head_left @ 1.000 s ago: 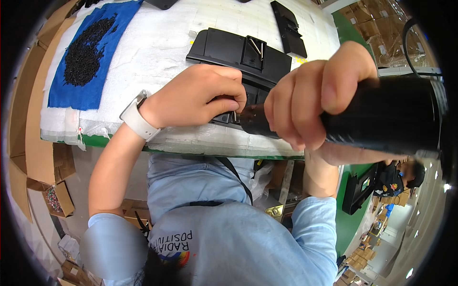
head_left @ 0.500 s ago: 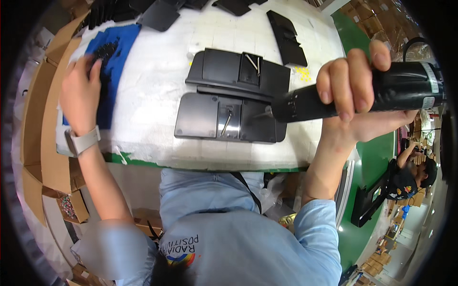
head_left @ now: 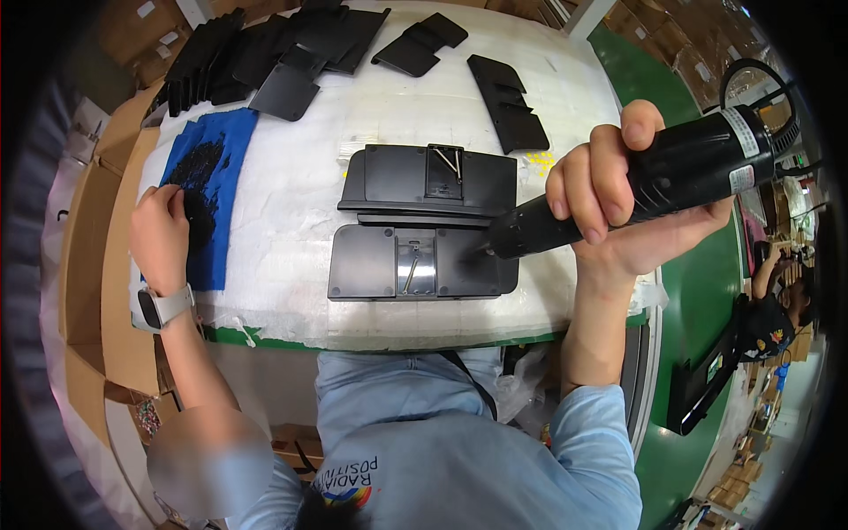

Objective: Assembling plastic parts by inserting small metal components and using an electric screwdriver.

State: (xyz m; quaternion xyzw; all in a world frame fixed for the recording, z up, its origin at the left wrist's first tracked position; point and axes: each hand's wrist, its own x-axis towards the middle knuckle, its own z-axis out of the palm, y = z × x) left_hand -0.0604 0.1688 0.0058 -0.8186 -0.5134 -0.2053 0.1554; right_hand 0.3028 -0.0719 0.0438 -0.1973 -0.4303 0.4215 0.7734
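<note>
At the left, my left hand has its thumb and fingertips pinched together at the edge of a heap of tiny black parts, probably screws. The heap lies on a blue cloth; anything in the pinch is too small to see. My right hand is wrapped around a black electric screwdriver, tilted with its tip down and left. That tip hovers by the right part of the nearer black plastic panel. Behind it sits a second black panel. Thin metal strips show in both middle recesses.
More black panels are piled at the far left, with single ones farther right. Yellow dots mark the white table covering. An open cardboard box adjoins the left edge. Another person is at far right.
My left hand's fingers have come together at the heap, where they were blurred and apart before. My right hand still grips the screwdriver over the nearer panel. The whole view has shifted.
</note>
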